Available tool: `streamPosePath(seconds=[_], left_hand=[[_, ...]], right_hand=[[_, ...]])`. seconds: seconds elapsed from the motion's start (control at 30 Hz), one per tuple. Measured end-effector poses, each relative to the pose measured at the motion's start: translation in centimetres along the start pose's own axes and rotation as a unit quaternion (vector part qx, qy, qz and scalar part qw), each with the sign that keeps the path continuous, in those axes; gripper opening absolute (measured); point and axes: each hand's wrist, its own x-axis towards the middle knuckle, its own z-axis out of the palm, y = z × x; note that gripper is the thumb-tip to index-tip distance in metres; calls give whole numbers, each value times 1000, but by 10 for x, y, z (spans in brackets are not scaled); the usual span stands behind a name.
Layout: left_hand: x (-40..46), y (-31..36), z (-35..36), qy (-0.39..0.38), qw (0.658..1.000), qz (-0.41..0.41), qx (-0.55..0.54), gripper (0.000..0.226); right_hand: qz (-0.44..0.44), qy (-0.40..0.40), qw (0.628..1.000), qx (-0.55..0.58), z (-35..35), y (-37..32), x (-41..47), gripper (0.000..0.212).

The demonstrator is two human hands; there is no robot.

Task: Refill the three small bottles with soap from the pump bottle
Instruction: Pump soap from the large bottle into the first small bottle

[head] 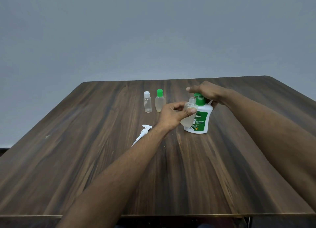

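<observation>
A person is sitting or standing at a dark wooden table (85,142), both bare forearms reaching forward. The left hand (172,116) is gripping an uncapped small clear bottle (188,115), fingers and thumb curled around its body, and is holding its mouth right under the spout of the pump bottle (200,118). The right hand (205,92) is resting over the green pump head, palm down with fingers loosely extended, apparently pressing it. The pump bottle is standing upright on the table, right of centre, its white and green label facing the camera.

Two more small bottles are standing side by side behind the left hand: a white-capped bottle (147,102) and a green-capped bottle (159,101), both closed. A loose white pump piece (142,133) is lying on the table, partly under the left forearm.

The main risk appears to be spillage. The small bottle's neck is narrow, so if it is drifting off the spout, soap could be running down its side and onto the fingers, making the grip slippery. The held bottle already looks partly filled with pale liquid, so further pumping could be overfilling it. A hard press might also be tipping the pump bottle.

The spout tip and the bottle mouth are blurred together, so their alignment is unclear. The right hand is hiding most of the pump head. Fill levels in the two standing bottles are hard to judge.
</observation>
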Motion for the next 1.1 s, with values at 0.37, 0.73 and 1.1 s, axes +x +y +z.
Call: streamPosePath(seconds=[0.37,0.73,1.1], left_hand=[[0,1,1,3,1000,-5,2,26],[0,2,0,-5,1000,-2,-16,25],[1,-1,0,-4,1000,-2,-13,27]], right_hand=[[17,-24,1000,4,-4,-4,-5,73],[5,-11,1000,4,-2,-3,-6,75],[0,0,1000,-8,-2,1,1,52]])
